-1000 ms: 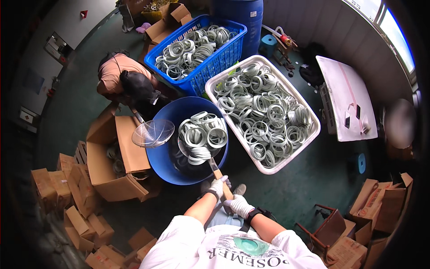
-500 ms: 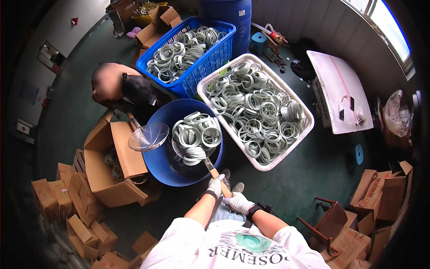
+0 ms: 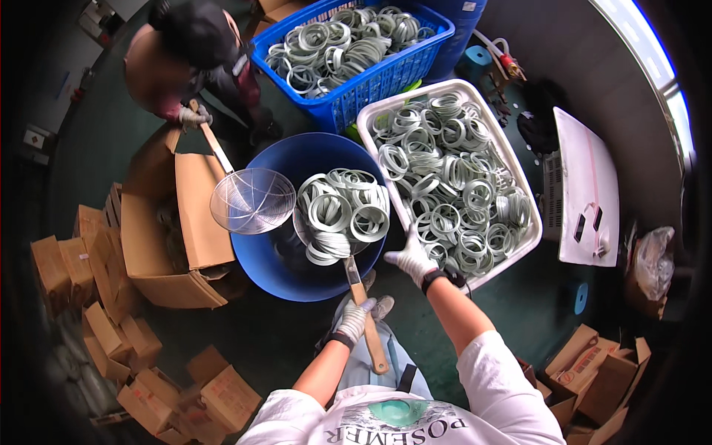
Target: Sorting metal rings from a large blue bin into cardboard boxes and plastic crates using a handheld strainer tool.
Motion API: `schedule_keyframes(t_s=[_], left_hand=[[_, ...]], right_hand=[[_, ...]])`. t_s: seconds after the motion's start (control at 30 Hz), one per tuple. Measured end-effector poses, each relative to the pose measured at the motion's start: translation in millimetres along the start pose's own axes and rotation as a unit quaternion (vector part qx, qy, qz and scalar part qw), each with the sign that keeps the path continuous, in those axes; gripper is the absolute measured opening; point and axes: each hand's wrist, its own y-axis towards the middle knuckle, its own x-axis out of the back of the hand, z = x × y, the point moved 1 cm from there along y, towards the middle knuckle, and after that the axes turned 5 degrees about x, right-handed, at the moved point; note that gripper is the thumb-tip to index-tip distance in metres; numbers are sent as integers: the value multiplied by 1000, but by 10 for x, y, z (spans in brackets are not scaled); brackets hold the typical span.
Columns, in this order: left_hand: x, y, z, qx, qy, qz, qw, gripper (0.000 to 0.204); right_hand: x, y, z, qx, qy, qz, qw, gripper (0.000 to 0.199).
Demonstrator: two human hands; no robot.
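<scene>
By the left hand (image 3: pixel 354 320), in a white glove, the wooden handle (image 3: pixel 375 343) of a skimmer (image 3: pixel 352 271) is gripped below its metal neck, with the fingers wrapped around the wood and the handle's end left protruding toward the body. The right hand (image 3: pixel 413 258), gloved likewise, is held away from the handle with nothing grasped; its thumb and fingers are spread, and it is placed just beside the near left edge of a white tray (image 3: pixel 535 236), though whether the rim is touched cannot be told. The skimmer's bowl is held out ahead of the left hand, slightly to its left, and to the left of the right hand as well. It is heaped with pale rings (image 3: pixel 328 243), some stacked together, and is positioned over a round blue tub (image 3: pixel 261 263). At the tub's left side, a second skimmer (image 3: pixel 254 200) is held by the handle in a co-worker's gloved hand (image 3: pixel 194 116). The tub is flanked on the left by an opened cardboard box (image 3: pixel 204 215). Similar rings are piled in the white tray and, farther off, in a blue basket (image 3: pixel 356 104).
</scene>
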Motion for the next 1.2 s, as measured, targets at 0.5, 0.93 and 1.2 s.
schedule_keyframes(t_s=[0.5,0.93,1.2], left_hand=[[157,-28,-204,38,9,-9,999,17],[274,-69,-152,9,-16,24,1000,18],[374,-426,-173,-4,-3,30,1000,23]], right_hand=[[-736,1296,156,58,-249,-57,965,123],[-948,1313,211,145,-294,-44,944,116],[-853,951,698,143,-297,-8,944,123]])
